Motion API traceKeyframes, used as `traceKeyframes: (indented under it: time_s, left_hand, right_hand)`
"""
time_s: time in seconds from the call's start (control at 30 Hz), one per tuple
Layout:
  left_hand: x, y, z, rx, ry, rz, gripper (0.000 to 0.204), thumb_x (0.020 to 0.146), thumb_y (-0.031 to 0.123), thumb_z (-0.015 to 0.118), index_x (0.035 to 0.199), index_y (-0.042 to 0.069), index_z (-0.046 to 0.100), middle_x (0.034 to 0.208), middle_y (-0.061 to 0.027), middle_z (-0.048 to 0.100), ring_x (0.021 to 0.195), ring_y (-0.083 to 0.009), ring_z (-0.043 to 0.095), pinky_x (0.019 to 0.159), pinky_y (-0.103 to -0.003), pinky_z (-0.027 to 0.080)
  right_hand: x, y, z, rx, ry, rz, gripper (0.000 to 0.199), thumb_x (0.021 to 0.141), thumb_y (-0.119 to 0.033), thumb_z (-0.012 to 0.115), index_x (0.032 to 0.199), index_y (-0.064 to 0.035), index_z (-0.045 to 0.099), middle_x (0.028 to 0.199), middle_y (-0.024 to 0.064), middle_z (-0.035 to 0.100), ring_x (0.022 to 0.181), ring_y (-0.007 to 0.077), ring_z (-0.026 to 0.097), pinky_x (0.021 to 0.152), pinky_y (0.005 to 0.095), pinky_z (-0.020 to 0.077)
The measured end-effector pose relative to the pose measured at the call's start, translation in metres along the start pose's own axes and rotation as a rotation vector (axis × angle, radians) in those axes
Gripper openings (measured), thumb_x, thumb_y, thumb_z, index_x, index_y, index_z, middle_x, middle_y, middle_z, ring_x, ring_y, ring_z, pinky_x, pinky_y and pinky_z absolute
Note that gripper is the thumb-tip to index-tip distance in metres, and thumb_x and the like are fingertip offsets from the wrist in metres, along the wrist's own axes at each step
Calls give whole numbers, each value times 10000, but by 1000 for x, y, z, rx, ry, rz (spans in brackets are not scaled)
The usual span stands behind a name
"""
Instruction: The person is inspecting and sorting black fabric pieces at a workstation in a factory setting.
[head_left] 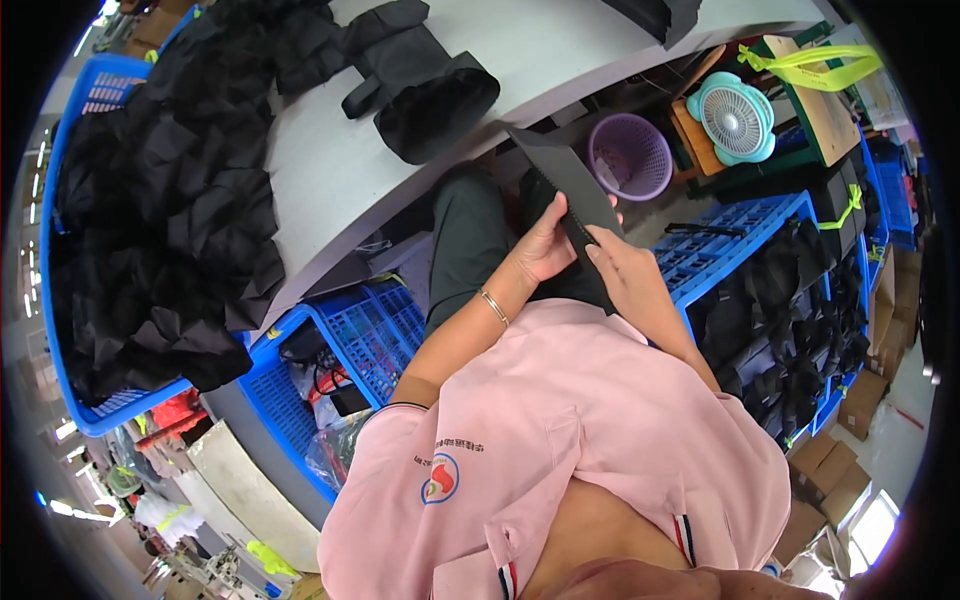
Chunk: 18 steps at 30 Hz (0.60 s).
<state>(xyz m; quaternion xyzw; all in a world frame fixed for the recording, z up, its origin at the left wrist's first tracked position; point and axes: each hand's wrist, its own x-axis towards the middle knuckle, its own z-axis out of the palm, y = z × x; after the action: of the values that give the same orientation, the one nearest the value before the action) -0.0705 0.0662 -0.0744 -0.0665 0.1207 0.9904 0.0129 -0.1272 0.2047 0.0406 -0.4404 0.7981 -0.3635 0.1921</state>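
Observation:
Over my lap, both hands hold a flat black fabric piece [570, 180] with a small-toothed line along one edge. My left hand [545, 245] grips its near left edge, thumb raised along it. My right hand [628, 272] closes on the lower right end, with some fingers hidden behind the fabric. Just beyond, a sewn black fabric pouch [430, 95] with a small side loop lies at the front edge of the pale table [325, 170].
Black fabric pieces [160, 220] heap over a blue basket at left. Another blue basket [375, 335] stands beside my left arm. To my right are a blue crate [740, 240], black goods [770, 330], a purple bin [645, 160] and a turquoise fan [732, 118].

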Motion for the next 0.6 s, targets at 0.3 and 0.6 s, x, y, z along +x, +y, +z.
traceKeyframes:
  time_s: [0.3,0.6]
  left_hand:
    - [-26,31,44,184,333,248,277,882,132,718,1113,0,640,1083,-152,705,1049,-276,670,957,-417,540]
    - [-58,58,62,972,636,760,404,920,206,672,1247,-17,593,1329,-157,542,1169,-240,524,977,-342,434]
  right_hand:
    - [-10,-2,11,81,213,182,410,889,-157,692,1272,-52,588,984,121,657,788,256,635,722,349,503]
    - [39,-1,25,382,-35,59,474,939,-192,642,1354,7,527,1204,164,663,1100,217,636,960,304,470]
